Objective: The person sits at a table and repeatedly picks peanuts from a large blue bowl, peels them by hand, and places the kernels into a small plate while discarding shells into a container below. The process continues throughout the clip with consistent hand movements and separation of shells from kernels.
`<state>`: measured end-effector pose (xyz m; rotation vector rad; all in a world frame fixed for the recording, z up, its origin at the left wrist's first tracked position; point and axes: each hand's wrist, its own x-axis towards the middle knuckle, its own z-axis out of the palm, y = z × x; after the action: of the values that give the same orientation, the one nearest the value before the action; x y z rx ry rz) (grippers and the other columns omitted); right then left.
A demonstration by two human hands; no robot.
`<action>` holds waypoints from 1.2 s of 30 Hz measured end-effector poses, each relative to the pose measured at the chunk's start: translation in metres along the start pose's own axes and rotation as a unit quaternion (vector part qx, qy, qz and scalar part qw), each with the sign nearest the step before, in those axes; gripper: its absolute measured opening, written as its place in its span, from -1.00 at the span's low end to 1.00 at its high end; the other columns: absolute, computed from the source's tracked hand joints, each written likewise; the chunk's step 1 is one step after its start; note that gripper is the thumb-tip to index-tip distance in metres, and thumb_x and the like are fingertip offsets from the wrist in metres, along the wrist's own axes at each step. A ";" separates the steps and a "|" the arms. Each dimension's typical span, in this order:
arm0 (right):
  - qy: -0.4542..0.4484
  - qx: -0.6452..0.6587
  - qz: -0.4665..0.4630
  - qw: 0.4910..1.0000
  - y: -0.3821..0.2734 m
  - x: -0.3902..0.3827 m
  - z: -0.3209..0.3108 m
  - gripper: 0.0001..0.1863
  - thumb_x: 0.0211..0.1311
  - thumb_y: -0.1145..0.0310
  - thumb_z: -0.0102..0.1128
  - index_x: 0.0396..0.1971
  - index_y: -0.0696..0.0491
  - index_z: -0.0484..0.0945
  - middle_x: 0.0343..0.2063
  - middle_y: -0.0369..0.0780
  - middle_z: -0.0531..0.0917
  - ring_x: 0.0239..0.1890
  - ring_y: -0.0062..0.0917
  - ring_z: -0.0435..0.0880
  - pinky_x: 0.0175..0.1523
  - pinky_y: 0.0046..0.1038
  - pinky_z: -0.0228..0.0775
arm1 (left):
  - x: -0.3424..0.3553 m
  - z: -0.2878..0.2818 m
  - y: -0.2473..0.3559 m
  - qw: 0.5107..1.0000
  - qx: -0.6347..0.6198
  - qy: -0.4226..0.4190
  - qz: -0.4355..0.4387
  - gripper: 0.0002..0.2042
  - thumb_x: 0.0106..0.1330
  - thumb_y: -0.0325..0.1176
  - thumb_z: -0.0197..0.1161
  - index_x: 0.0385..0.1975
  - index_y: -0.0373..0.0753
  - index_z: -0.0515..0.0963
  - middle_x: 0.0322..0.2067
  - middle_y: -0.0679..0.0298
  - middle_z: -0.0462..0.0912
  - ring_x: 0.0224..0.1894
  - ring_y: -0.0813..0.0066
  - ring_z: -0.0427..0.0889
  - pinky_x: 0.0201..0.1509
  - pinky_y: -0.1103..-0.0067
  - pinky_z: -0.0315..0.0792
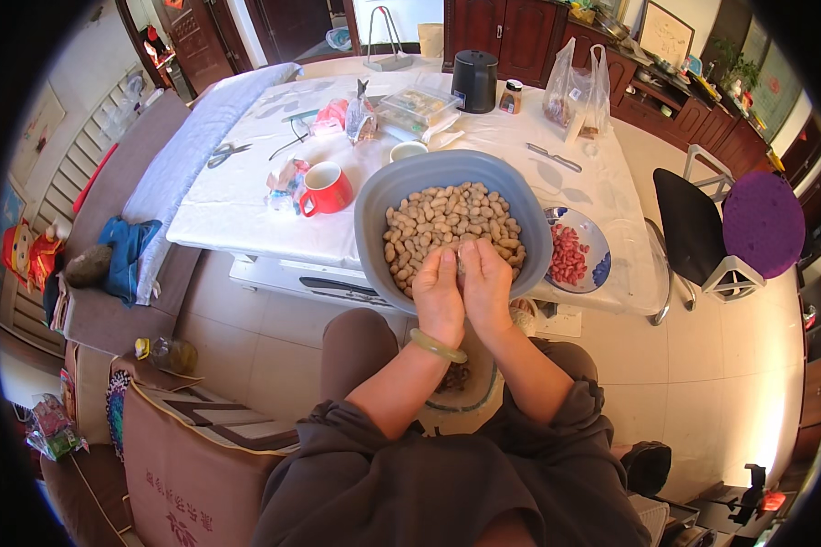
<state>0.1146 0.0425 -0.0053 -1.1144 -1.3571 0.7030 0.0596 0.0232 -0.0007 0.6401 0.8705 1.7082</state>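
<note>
A grey-blue plastic basin [367, 205] full of unshelled peanuts [447, 211] stands at the front edge of the table. Over its near side my left hand [439, 290] and my right hand [486, 284] meet, fingertips pinched together. Between them is what looks like a peanut, mostly covered by the fingers. My left wrist wears a pale green bangle [438, 345]. Right of the basin, a blue-and-white plate [597, 235] carries red-skinned peanut kernels [568, 255]. Below my wrists, between my knees, a bin [483, 401] contains brown bits that look like shells.
A red mug [326, 189] stands left of the basin, scissors [226, 154] farther left. Behind are a clear plastic box [420, 105], a black canister [474, 80] and a jar [511, 97]. A knife [554, 157] and plastic bag [578, 91] lie right; a black chair [693, 219] stands beyond.
</note>
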 end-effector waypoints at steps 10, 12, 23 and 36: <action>-0.107 0.250 0.166 0.948 -0.001 0.010 -0.014 -0.75 0.32 0.32 -0.06 -0.38 0.18 0.52 -0.63 -0.36 0.46 -0.67 -0.73 0.41 -0.57 -0.70 0.27 | 0.009 -0.011 0.014 0.989 -0.071 -0.071 -0.107 -0.79 0.41 -0.28 -0.13 -0.30 -0.21 0.45 -0.63 0.44 0.33 -0.65 0.71 0.23 -0.67 0.74 0.01; -0.121 0.263 0.185 0.939 -0.009 0.011 -0.018 -0.75 0.32 0.33 -0.06 -0.38 0.19 0.52 -0.63 -0.36 0.45 -0.70 -0.73 0.43 -0.58 -0.71 0.29 | 0.010 -0.012 0.018 0.982 -0.096 -0.077 -0.142 -0.76 0.42 -0.25 -0.17 -0.29 -0.22 0.42 -0.60 0.40 0.34 -0.61 0.66 0.26 -0.62 0.71 0.08; -0.133 -0.101 -0.206 0.964 -0.013 0.022 -0.029 -0.95 0.05 0.50 0.16 -0.45 0.12 0.55 -0.51 -0.19 0.47 -0.54 -0.44 0.53 -0.44 -0.51 0.35 | 0.012 -0.011 0.020 0.943 -0.224 -0.062 -0.238 -0.76 0.43 -0.23 -0.21 -0.32 -0.17 0.39 -0.46 0.39 0.39 -0.45 0.60 0.35 -0.41 0.64 0.23; -0.168 0.087 0.020 0.982 -0.007 0.023 -0.038 -0.88 0.08 0.53 0.21 -0.47 0.17 0.43 -0.61 -0.32 0.52 -0.61 -0.75 0.47 -0.54 -0.68 0.29 | 0.018 -0.025 0.011 0.930 -0.209 -0.157 -0.258 -0.78 0.39 -0.23 -0.11 -0.27 -0.22 0.41 -0.42 0.38 0.43 -0.42 0.58 0.38 -0.37 0.66 0.28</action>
<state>0.1533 0.0531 0.0148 -0.9133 -1.5241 1.0541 0.0286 0.0329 -0.0069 0.3374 0.3785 1.2114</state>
